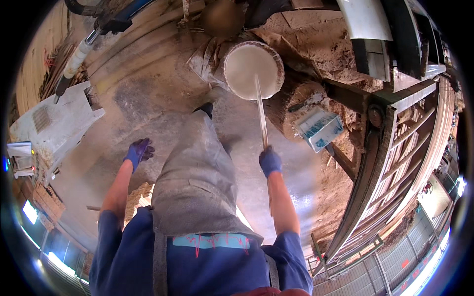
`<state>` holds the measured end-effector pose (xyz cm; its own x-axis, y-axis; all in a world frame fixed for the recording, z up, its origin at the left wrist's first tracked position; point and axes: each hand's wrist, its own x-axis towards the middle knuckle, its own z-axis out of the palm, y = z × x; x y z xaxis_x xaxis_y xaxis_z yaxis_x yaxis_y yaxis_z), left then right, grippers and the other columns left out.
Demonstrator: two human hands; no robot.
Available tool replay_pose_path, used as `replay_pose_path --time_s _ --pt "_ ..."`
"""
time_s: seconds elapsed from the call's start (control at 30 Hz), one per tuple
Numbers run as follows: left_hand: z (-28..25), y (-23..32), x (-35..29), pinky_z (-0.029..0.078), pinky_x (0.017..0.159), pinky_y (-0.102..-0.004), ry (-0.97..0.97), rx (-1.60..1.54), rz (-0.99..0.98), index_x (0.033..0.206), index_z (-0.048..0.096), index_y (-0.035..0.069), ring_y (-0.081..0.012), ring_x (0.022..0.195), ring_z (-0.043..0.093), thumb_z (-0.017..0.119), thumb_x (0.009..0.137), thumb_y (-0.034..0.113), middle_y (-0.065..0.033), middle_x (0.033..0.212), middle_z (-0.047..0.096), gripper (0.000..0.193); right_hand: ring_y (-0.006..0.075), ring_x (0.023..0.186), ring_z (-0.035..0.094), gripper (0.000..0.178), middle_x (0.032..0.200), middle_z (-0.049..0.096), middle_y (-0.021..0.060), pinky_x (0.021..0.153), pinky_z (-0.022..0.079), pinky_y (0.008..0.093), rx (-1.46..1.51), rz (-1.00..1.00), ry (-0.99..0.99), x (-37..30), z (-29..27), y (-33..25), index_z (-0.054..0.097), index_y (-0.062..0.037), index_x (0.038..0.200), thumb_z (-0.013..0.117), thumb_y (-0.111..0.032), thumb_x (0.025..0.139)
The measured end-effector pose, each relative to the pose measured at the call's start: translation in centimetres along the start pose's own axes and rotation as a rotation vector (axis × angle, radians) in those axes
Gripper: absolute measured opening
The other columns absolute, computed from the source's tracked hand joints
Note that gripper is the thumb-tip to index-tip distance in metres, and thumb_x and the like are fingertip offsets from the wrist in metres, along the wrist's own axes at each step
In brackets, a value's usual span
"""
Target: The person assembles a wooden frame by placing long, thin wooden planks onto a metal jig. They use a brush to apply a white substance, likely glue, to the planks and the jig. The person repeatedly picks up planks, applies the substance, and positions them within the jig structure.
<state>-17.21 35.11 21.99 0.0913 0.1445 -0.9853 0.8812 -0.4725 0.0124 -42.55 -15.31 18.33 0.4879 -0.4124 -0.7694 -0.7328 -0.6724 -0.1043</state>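
Note:
My right hand (270, 161), in a blue-purple glove, is closed round a long wooden stick (262, 118). The stick's far end dips into a thick beige liquid (245, 68) inside a round bucket (281, 79) with a crusted rim; its tip is hidden below the surface. The near end runs back beside my right forearm. My left hand (139, 152), gloved in the same colour, hangs out to the left with its fingers apart, holding nothing. A grey apron (197, 172) covers my front.
Right of the bucket, a clear box with blue-green patches (320, 129) rests by a dusty round block. A heavy frame (368, 163) and slatted rack (405, 143) rise at the right. A pale metal panel (59, 116) lies at the left, below a rod-like tool (76, 59).

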Motion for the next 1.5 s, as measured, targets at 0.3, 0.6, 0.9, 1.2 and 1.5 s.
replay_pose_path --time_s 0.3,0.6,0.9,1.2,1.5 --pt "5.2 2.0 -0.9 0.049 0.066 -0.0329 -0.084 0.068 0.066 0.117 0.060 0.011 -0.0186 0.069 0.067 0.055 0.095 0.047 -0.0111 0.100 0.072 0.042 0.0437 0.080 0.065 0.028 0.089 0.067 0.0238 0.070 0.051 0.0533 0.034 0.064 0.090 -13.5 -3.9 1.0 0.057 -0.0057 0.110 0.054 -0.024 0.089" --pt "7.1 9.8 2.6 0.051 0.065 -0.0315 -0.120 0.281 0.315 0.112 0.062 0.011 -0.0173 0.073 0.067 0.057 0.095 0.046 -0.0097 0.095 0.071 0.040 0.0414 0.091 0.065 0.041 0.107 0.064 0.0255 0.078 0.052 0.0506 0.192 0.010 0.163 4.5 0.0 -6.5 0.049 -0.0015 0.128 0.045 -0.017 0.091" --pt "19.0 25.3 5.3 0.056 0.073 -0.0357 -0.224 0.443 0.353 0.117 0.060 0.005 -0.0247 0.091 0.068 0.062 0.094 0.034 -0.0131 0.108 0.068 0.037 0.0412 0.085 0.066 0.051 0.102 0.065 0.0229 0.073 0.052 0.0523 0.167 0.039 0.190 -10.3 4.0 -1.0 0.044 -0.0003 0.137 0.048 -0.012 0.087" --pt "25.7 37.8 16.7 0.049 0.084 -0.0454 0.024 1.264 0.982 0.106 0.066 0.000 -0.0377 0.101 0.064 0.059 0.087 0.049 -0.0245 0.108 0.067 0.053 0.0386 0.075 0.065 0.027 0.086 0.066 0.0197 0.065 0.052 0.0510 0.504 0.063 0.467 -8.1 0.2 -4.8 0.061 -0.0092 0.111 0.055 -0.016 0.085" --pt "33.3 44.5 15.6 0.041 0.105 -0.0402 0.159 1.333 1.029 0.141 0.040 -0.005 -0.0372 0.129 0.049 0.067 0.080 0.052 -0.0271 0.137 0.050 0.088 0.0361 0.085 0.067 0.019 0.092 0.067 0.0169 0.072 0.053 0.0474 0.538 0.262 0.182 -7.3 5.6 -3.1 0.059 -0.0094 0.102 0.056 -0.017 0.085"
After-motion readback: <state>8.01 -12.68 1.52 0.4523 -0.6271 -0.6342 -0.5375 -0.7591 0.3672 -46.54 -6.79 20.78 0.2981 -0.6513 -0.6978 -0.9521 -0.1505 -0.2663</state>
